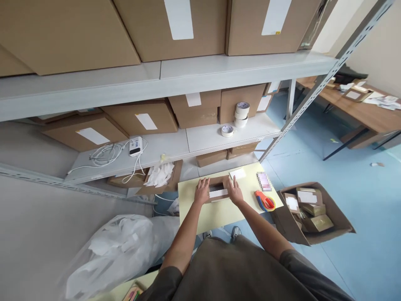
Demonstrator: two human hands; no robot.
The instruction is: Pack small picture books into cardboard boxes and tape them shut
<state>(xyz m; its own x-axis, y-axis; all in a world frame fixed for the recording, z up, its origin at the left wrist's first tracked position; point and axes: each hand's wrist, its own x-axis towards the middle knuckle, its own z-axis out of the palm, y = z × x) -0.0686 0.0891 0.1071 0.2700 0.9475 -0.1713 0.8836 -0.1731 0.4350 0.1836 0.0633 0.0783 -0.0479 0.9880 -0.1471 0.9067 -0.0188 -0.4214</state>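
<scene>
A small brown cardboard box (216, 181) with a white label along its near side lies on a pale yellow table (200, 223). Its top shows a dark opening between the flaps. My left hand (202, 191) grips the left end, fingers laid over the edge. At the right end my right hand (234, 191) holds the box in the same way. Just beyond my right hand is a white slip of paper (238, 173). Farther right on the table are a red tape dispenser (265, 201) and a blurred pinkish item (264, 182).
A grey metal shelf (188, 79) with large cartons stands in front, close above the table. Tape rolls (240, 113) and a white cable (108, 154) lie on its middle level. To the right, an open carton (340, 223) holds several small boxes. A plastic bag (125, 246) bulges at left.
</scene>
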